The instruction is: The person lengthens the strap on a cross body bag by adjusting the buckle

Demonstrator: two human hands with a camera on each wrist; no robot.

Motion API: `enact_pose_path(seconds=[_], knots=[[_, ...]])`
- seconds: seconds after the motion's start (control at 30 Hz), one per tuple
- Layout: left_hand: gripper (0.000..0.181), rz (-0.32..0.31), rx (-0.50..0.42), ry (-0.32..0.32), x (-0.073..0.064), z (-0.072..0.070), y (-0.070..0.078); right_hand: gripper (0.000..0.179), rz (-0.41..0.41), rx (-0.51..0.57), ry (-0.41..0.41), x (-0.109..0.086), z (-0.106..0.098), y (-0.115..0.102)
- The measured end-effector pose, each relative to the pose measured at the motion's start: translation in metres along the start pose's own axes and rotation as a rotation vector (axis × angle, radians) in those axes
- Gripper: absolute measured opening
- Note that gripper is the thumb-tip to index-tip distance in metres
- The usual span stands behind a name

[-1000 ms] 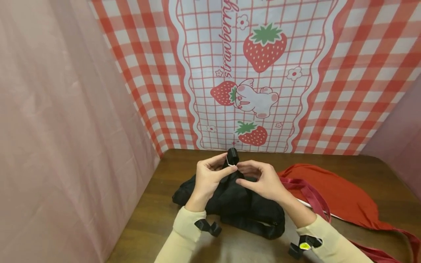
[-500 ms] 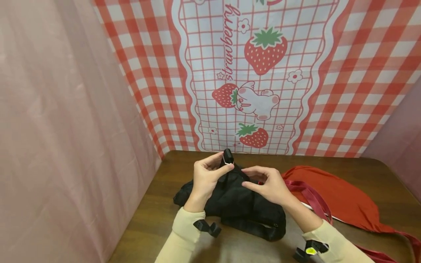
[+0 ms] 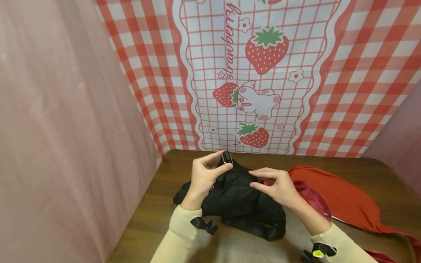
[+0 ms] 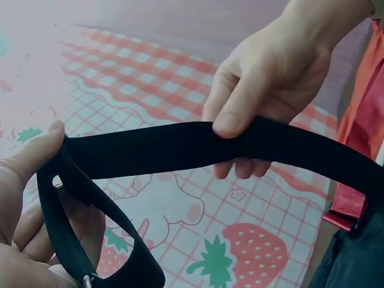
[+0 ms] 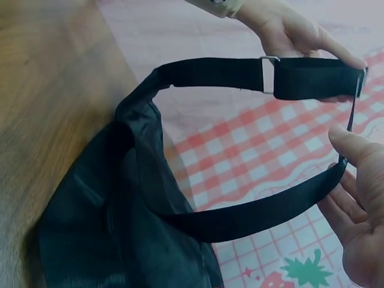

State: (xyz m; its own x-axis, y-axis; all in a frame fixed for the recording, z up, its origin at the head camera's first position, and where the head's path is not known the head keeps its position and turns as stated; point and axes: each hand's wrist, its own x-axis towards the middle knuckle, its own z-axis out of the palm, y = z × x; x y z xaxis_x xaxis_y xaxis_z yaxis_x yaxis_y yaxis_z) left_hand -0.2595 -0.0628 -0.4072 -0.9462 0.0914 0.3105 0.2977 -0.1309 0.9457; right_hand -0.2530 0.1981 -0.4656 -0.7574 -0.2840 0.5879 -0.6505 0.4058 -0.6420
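Note:
A black fabric bag (image 3: 240, 199) lies on the table under both hands. Its black strap (image 4: 150, 147) is stretched between them, raised off the bag. My left hand (image 3: 204, 177) grips the strap where it doubles back through a metal buckle (image 3: 227, 163), thumb on the near side. Further along, my right hand (image 3: 281, 188) pinches the strap between thumb and fingers, plain in the left wrist view. A second metal slider (image 5: 270, 58) sits on the strap in the right wrist view, close to the left hand.
To the right lies a red fabric bag (image 3: 345, 199) with a dark pink strap (image 3: 310, 195), partly behind the right forearm. A checked strawberry cloth (image 3: 263, 91) hangs behind the wooden table (image 3: 151, 190); a pink curtain (image 3: 72, 128) hangs at left.
My right hand has slid rightward, away from the left, widening the gap between them. The left hand has shifted slightly left, and the doubled strap end has tipped and sunk a little.

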Motion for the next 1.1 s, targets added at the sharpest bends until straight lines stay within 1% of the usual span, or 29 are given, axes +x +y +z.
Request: enact_pose_path(seconds=[0.1, 0.2, 0.37, 0.5, 0.57, 0.6, 0.63, 0.7, 0.73, 0.77, 0.83, 0.87, 0.9, 0.93, 0.97, 1.0, 1.03, 1.07, 1.1], knots=[[0.045, 0.017, -0.027, 0.014, 0.001, -0.002, 0.000, 0.042, 0.014, -0.002, 0.008, -0.002, -0.002, 0.001], [0.044, 0.015, -0.033, 0.007, 0.000, -0.001, 0.000, 0.045, 0.032, 0.044, -0.011, 0.000, -0.002, 0.002], [0.043, 0.018, -0.005, -0.019, -0.002, -0.001, 0.001, 0.048, 0.010, 0.108, -0.112, 0.007, -0.002, 0.002], [0.042, 0.030, 0.014, -0.010, -0.002, -0.002, 0.001, 0.050, 0.008, 0.069, -0.154, 0.012, -0.015, 0.003], [0.041, 0.034, 0.032, -0.018, -0.002, -0.002, 0.001, 0.054, 0.013, 0.060, -0.181, 0.015, -0.023, 0.003], [0.041, 0.040, 0.047, -0.028, -0.002, -0.001, 0.001, 0.056, 0.011, 0.072, -0.206, 0.017, -0.025, 0.002], [0.041, 0.049, 0.065, -0.044, -0.002, -0.001, 0.001, 0.057, 0.012, 0.100, -0.245, 0.020, -0.026, -0.001], [0.040, 0.074, 0.107, -0.083, -0.001, 0.003, 0.001, 0.054, 0.027, 0.211, -0.366, 0.029, -0.025, -0.008], [0.041, 0.089, 0.125, -0.103, -0.001, 0.005, 0.001, 0.049, 0.057, 0.270, -0.423, 0.034, -0.023, -0.013], [0.041, 0.103, 0.139, -0.121, -0.001, 0.007, 0.001, 0.043, 0.104, 0.326, -0.467, 0.040, -0.020, -0.018], [0.041, 0.134, 0.145, -0.147, -0.002, 0.011, -0.001, 0.028, 0.214, 0.477, -0.528, 0.050, -0.017, -0.028], [0.043, 0.150, 0.143, -0.155, -0.003, 0.013, -0.003, 0.022, 0.258, 0.533, -0.533, 0.054, -0.016, -0.032], [0.048, 0.167, 0.157, -0.163, -0.004, 0.013, -0.006, 0.019, 0.286, 0.576, -0.524, 0.057, -0.016, -0.036], [0.056, 0.177, 0.181, -0.179, -0.005, 0.013, -0.010, 0.018, 0.301, 0.613, -0.510, 0.060, -0.017, -0.038], [0.065, 0.180, 0.229, -0.191, -0.006, 0.012, -0.015, 0.016, 0.299, 0.658, -0.501, 0.063, -0.019, -0.040], [0.075, 0.183, 0.291, -0.209, -0.007, 0.010, -0.021, 0.015, 0.280, 0.704, -0.497, 0.065, -0.022, -0.041], [0.084, 0.189, 0.372, -0.231, -0.008, 0.007, -0.027, 0.015, 0.255, 0.728, -0.490, 0.067, -0.025, -0.042], [0.088, 0.183, 0.462, -0.257, -0.009, 0.003, -0.033, 0.016, 0.228, 0.739, -0.478, 0.069, -0.029, -0.042], [0.084, 0.178, 0.563, -0.287, -0.010, -0.002, -0.040, 0.017, 0.205, 0.746, -0.467, 0.070, -0.033, -0.042]])
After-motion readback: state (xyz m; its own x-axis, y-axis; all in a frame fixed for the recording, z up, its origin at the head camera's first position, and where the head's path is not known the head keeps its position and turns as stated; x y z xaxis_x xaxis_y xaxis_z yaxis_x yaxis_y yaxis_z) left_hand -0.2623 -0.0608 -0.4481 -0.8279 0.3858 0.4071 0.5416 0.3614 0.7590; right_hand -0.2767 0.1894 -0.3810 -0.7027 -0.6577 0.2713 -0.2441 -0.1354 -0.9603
